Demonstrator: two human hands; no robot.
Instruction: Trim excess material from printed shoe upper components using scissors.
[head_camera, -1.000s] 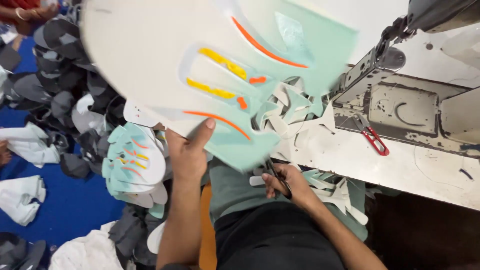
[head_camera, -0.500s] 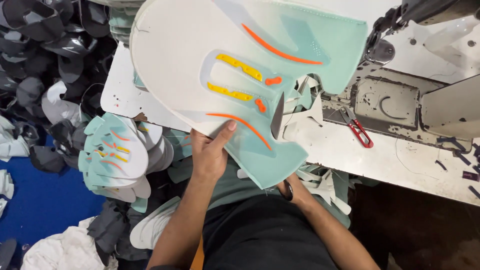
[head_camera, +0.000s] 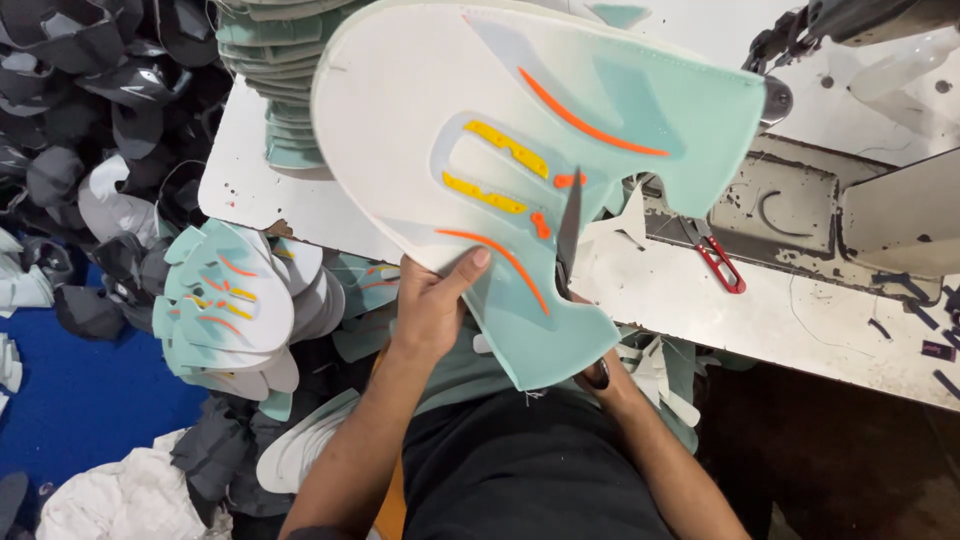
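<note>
While tilting the white-and-mint shoe upper panel (head_camera: 480, 170) up for access, left hand (head_camera: 432, 305) pinching its six-o'clock edge, right hand (head_camera: 610, 385) gripping dark scissors (head_camera: 568, 235), blade pointing twelve o'clock.

there is one view only, from a camera worn on the person's head, looking steeply down past the chest onto the lap and the near edge of the white tabletop (head_camera: 300, 205). it sits close: the large white and mint-green shoe upper panel with orange and yellow strips (head_camera: 480, 140) fills the upper middle of the frame, held up toward the lens. both forearms enter from the bottom edge. the tabletop runs slantwise from upper left to right, so the head is turned a little. the grey metal sewing machine base (head_camera: 790, 215) lies at upper right, the blue floor (head_camera: 90, 380) at lower left. no second view shares the scene.
</note>
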